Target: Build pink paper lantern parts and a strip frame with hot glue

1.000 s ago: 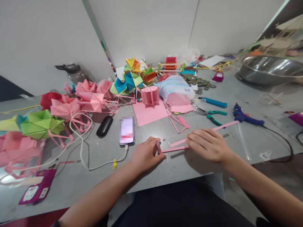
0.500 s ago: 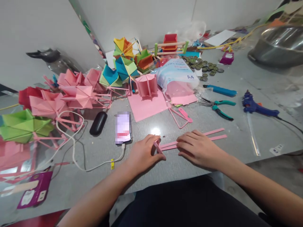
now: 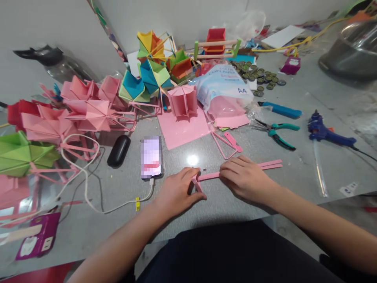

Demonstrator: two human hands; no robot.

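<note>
2 hands (image 3: pixel 206 186) pinching pink paper strips (image 3: pixel 266 165), A4 bag (image 3: pixel 226 88) holding pink sheets

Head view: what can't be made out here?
- Pink strips: the middle stretch is hidden under the right hand; their join there cannot be seen.
- Strip end at the left hand: partly covered by its fingers.
- Phone: screen blurred out.
- Metal bowl: cut off by the right edge.
- Bottle caps: too small to read any marking.
</note>
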